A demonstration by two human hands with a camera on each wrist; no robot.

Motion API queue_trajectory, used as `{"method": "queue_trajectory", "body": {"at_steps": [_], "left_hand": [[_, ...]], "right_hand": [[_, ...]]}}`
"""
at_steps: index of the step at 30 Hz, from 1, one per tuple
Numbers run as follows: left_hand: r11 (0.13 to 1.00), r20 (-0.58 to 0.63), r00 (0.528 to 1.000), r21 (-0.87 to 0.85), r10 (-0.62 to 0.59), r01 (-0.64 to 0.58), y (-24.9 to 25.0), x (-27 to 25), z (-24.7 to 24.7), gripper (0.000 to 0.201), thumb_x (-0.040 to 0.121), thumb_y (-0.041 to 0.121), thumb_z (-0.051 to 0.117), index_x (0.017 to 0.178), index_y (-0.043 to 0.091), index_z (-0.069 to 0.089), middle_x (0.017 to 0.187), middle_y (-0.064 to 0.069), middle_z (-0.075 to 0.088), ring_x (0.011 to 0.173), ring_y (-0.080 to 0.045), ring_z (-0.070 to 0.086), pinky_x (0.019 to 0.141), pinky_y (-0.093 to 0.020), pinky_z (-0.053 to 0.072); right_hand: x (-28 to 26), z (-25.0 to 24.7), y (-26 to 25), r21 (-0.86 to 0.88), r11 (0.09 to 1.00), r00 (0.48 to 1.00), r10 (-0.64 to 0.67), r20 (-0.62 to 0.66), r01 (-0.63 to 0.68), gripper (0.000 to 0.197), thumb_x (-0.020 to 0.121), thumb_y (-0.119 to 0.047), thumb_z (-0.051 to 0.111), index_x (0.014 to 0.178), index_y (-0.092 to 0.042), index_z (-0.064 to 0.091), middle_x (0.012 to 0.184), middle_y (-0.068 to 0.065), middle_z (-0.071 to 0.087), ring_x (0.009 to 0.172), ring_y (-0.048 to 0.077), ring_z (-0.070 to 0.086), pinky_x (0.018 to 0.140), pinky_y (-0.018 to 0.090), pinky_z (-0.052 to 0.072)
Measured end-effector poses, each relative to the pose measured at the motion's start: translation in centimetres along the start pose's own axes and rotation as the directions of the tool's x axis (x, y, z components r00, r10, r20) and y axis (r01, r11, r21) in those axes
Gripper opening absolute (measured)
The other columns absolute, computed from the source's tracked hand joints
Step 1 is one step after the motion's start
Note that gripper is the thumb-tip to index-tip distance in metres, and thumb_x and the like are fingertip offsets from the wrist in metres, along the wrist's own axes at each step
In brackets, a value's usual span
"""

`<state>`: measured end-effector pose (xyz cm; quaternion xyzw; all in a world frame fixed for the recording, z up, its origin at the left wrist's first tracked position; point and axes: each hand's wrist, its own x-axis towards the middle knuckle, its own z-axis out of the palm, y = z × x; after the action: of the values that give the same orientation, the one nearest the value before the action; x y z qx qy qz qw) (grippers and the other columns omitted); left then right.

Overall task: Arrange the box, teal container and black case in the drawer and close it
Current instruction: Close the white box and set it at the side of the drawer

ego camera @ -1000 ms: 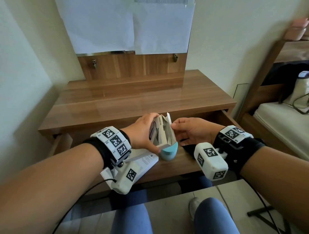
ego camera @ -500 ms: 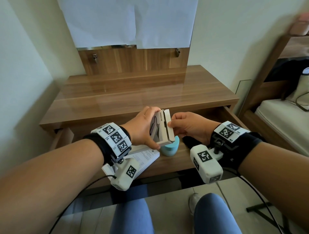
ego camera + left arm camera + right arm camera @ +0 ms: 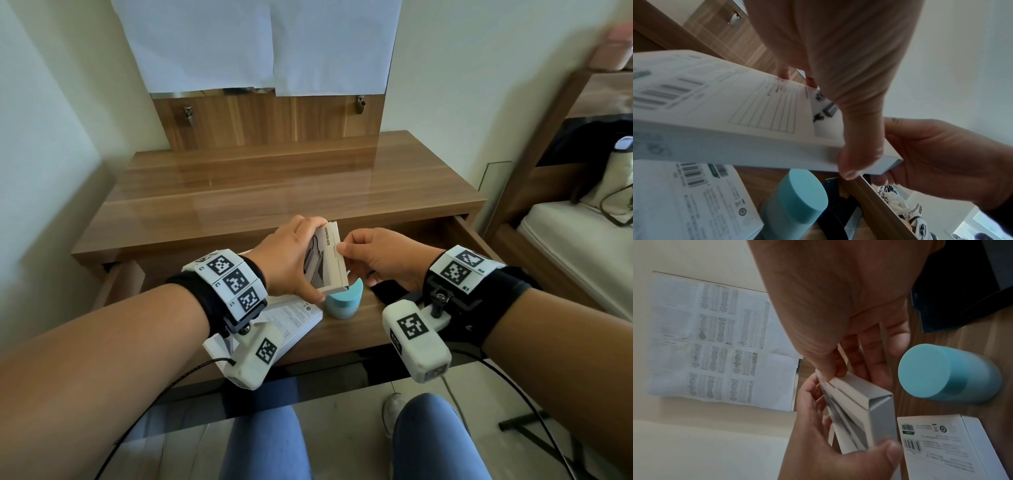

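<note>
Tabletop [image 3: 291, 185] of glossy wood-grain laminate fills the middle of the head view, its pulled-out drawer [image 3: 342, 329] showing a flat wooden floor whose left and right ends are cut off by the forearms. On that floor lies a flat white printed pack [image 3: 294, 318] with barcodes, matte card, half hidden under the left wrist mount. Beside it stands the teal container [image 3: 344, 303], a smooth round cylinder with a flat lid, upright, just beneath the held box. The black case [image 3: 387, 291] lies to its right, dark and mostly covered by the right hand, its shape hard to make out. Above the drawer the left hand [image 3: 287, 263] holds the box [image 3: 330, 262], a slim grey-white card carton, thumb under its lower corner and fingers wrapped round its far side. The right hand [image 3: 380, 260] has a narrow grip, thumb and forefinger pinching the thin end flap of the box; whether the flap is fully tucked in cannot be told.
</note>
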<state>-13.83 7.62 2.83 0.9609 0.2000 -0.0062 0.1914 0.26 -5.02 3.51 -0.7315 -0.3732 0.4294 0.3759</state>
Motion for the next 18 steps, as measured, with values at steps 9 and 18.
{"method": "queue_trajectory", "body": {"at_steps": [9,18], "left_hand": [[0.994,-0.04,0.998,0.096,-0.039,0.042,0.2,0.3,-0.1,0.121,0.048,0.057,0.083,0.146,0.028,0.018,0.136,0.002,0.036,0.123,-0.017,0.042,0.102,-0.043,0.042],[0.984,-0.07,0.992,0.135,-0.109,0.118,0.3,0.8,0.1,0.12,0.047,0.059,0.081,0.145,0.026,0.021,0.133,0.0,0.039,0.121,-0.021,0.043,0.1,-0.047,0.043]], "right_hand": [[-0.7,0.1,-0.4,-0.052,0.995,0.979,0.093,0.183,-0.084,0.041,0.083,-0.025,0.072,0.111,-0.021,0.042,0.112,0.016,0.069,0.08,0.026,0.069,0.067,0.036,0.051],[0.1,1.8,-0.6,-0.178,0.984,0.998,0.014,0.056,-0.004,0.039,0.087,-0.029,0.067,0.107,-0.018,0.035,0.104,0.012,0.071,0.076,0.026,0.074,0.062,0.033,0.058]]}}
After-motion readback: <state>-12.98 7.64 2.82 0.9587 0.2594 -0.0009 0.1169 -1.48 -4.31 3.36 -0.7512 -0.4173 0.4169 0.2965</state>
